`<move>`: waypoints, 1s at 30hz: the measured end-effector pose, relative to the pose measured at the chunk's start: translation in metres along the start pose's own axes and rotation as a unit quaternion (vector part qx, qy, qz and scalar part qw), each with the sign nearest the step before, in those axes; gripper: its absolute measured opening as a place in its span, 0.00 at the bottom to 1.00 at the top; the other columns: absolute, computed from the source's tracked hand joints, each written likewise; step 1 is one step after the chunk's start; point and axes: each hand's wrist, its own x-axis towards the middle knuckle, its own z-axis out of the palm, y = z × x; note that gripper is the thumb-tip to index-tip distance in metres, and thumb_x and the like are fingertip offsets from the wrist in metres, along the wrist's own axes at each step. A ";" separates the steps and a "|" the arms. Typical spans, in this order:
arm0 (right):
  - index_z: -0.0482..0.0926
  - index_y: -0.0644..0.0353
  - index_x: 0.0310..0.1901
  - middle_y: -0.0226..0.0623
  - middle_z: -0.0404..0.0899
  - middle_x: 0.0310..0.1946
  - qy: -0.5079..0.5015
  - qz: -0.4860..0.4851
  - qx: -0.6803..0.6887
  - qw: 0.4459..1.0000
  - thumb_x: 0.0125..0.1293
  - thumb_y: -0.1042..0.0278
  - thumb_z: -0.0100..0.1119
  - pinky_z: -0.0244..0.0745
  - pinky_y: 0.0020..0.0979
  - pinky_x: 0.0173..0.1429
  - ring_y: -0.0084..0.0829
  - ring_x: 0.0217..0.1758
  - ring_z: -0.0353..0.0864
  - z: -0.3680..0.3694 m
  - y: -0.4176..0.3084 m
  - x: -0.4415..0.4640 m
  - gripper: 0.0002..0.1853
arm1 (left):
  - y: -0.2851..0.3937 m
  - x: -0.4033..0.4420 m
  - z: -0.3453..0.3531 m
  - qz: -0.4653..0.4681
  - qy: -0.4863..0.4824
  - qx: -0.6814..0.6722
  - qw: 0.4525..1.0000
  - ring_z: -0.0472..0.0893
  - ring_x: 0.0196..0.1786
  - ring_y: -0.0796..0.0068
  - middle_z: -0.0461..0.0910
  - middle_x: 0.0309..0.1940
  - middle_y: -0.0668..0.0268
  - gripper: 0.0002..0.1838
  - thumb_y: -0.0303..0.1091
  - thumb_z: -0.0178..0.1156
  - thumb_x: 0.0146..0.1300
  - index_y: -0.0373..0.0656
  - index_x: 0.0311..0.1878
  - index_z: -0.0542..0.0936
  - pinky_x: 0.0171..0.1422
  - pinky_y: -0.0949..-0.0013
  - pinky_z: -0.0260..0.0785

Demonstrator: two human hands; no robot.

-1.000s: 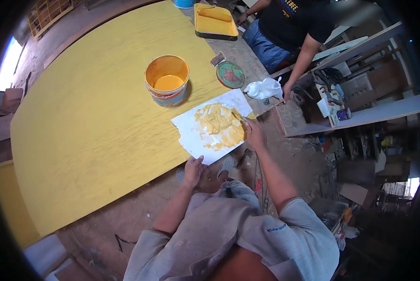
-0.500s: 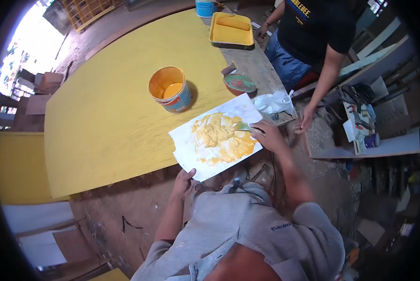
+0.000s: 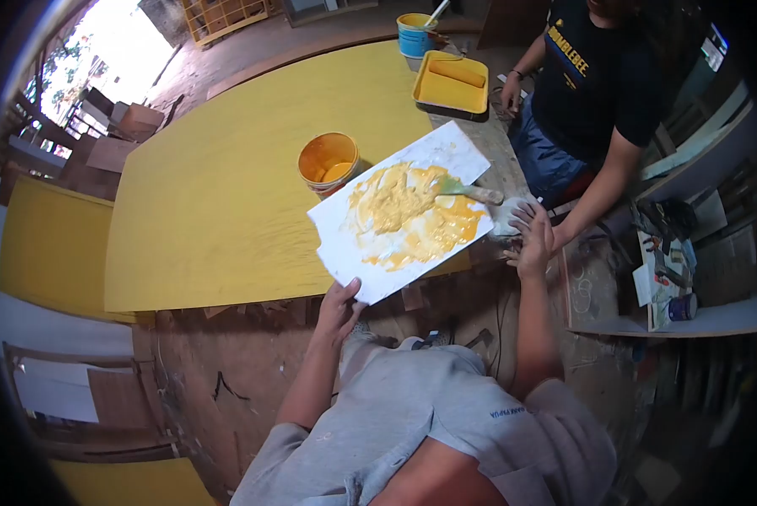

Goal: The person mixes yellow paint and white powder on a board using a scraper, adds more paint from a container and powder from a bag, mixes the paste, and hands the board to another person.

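Note:
My left hand [image 3: 342, 308] grips the near left corner of a white board [image 3: 452, 150], thumb on top. Lumpy yellow putty [image 3: 395, 202] is spread over the middle of this board, which is raised and overlaps the table edge. A putty knife [image 3: 482, 194] lies across it, its green blade in the putty and its handle toward the right edge. My right hand [image 3: 533, 243] is off the knife and board, fingers apart, close to a co-worker's hand [image 3: 557, 235]. Whether the two hands touch, I cannot tell.
A yellow-painted panel [image 3: 226, 211] covers much of the table. Behind the white board stands a paint bucket [image 3: 312, 154]. A yellow paint tray [image 3: 433, 88] and a blue bucket [image 3: 414, 40] are farther back. A person in a black shirt [image 3: 576, 93] stands at the right.
My right hand has let go of the putty knife and moved right, toward the co-worker's hand. The knife stays on the board. The whole view has shifted, and the board now partly covers the bucket.

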 end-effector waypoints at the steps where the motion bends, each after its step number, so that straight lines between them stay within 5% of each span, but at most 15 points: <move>1: 0.69 0.70 0.73 0.47 0.78 0.65 0.042 0.026 0.025 0.998 0.86 0.40 0.48 0.81 0.32 0.62 0.35 0.52 0.84 0.001 -0.003 -0.010 0.36 | 0.000 0.010 0.009 0.001 0.003 0.002 1.000 0.79 0.74 0.59 0.78 0.73 0.57 0.36 0.35 0.69 0.74 0.35 0.79 0.67 0.78 0.51 0.73; 3: 0.73 0.69 0.67 0.42 0.81 0.55 0.087 0.055 0.040 0.994 0.87 0.40 0.47 0.80 0.30 0.54 0.30 0.47 0.83 0.008 -0.013 -0.031 0.33 | 0.001 0.030 0.026 -0.003 0.007 0.006 1.000 0.79 0.73 0.59 0.78 0.73 0.57 0.34 0.34 0.68 0.75 0.35 0.79 0.67 0.78 0.51 0.74; 6: 0.77 0.68 0.65 0.37 0.82 0.47 0.104 -0.037 0.005 0.994 0.86 0.42 0.49 0.77 0.27 0.41 0.26 0.43 0.83 -0.005 0.028 -0.047 0.31 | 0.000 0.061 0.054 -0.005 -0.003 0.001 1.000 0.79 0.73 0.60 0.78 0.72 0.57 0.31 0.34 0.66 0.77 0.36 0.78 0.67 0.78 0.50 0.73; 26: 0.83 0.65 0.55 0.33 0.85 0.36 0.165 0.013 -0.037 0.986 0.83 0.66 0.59 0.75 0.24 0.37 0.20 0.33 0.82 0.127 0.059 -0.125 0.11 | 0.051 0.223 0.118 -0.085 -0.119 0.042 0.988 0.80 0.70 0.57 0.79 0.68 0.55 0.21 0.26 0.57 0.81 0.37 0.74 0.70 0.77 0.48 0.76; 30: 0.85 0.65 0.54 0.33 0.85 0.35 0.153 0.058 -0.050 0.985 0.80 0.73 0.60 0.73 0.22 0.36 0.21 0.32 0.81 0.166 0.075 -0.105 0.09 | 0.063 0.276 0.122 -0.110 -0.188 0.063 0.974 0.85 0.63 0.59 0.81 0.63 0.53 0.18 0.25 0.57 0.80 0.31 0.69 0.72 0.75 0.53 0.80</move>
